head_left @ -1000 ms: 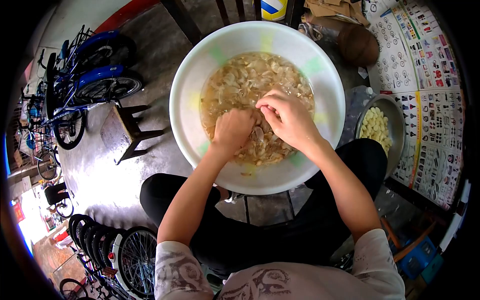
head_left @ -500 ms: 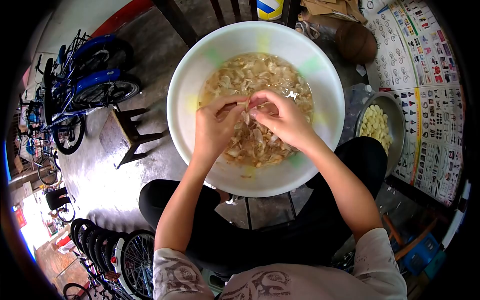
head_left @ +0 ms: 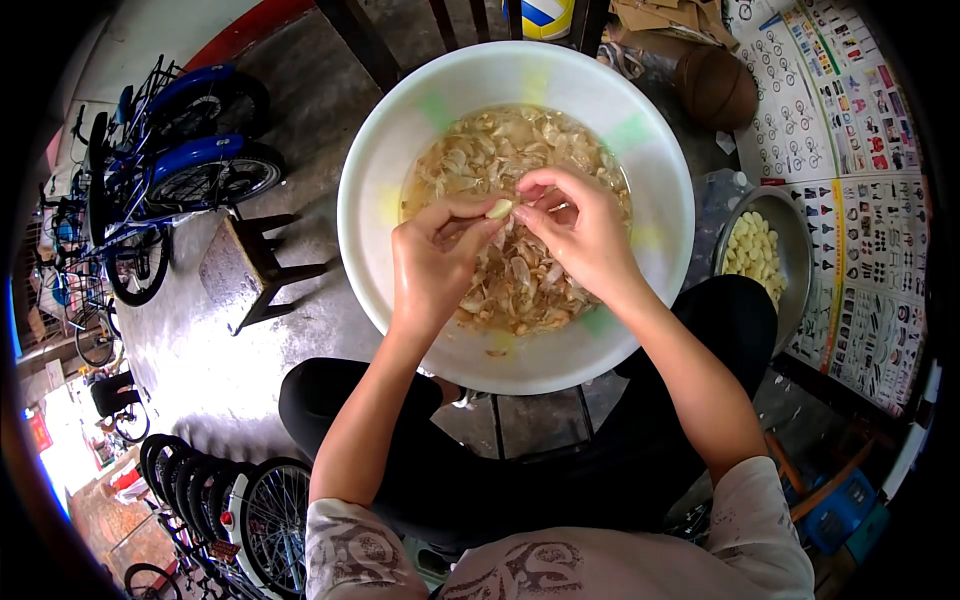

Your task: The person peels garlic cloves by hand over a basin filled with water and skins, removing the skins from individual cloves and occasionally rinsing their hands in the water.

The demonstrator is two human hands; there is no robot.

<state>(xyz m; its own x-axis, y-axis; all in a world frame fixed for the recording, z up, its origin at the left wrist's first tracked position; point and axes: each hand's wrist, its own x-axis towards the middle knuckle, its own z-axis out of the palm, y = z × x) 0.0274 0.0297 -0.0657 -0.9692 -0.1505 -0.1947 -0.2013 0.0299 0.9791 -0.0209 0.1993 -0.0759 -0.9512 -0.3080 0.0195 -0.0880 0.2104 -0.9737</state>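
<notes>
A pale garlic clove is pinched between the thumb and index finger of my left hand. Close beside it, my right hand has its thumb and fingers pressed together near the clove's right end; what they hold, if anything, is too small to name. Both hands are over a large white basin of brownish water, where many loose papery skins float. To the right, a metal bowl holds several peeled cloves.
A small wooden stool stands on the floor at left, with bicycles behind it. A brown ball and a clear plastic bottle lie near the printed sheets at right. Wooden bars rise beyond the basin.
My left hand has risen from the skins and turned, and the pale clove now shows in its fingertips. My right hand has stayed close beside it, its fingers now slightly apart from the left ones.
</notes>
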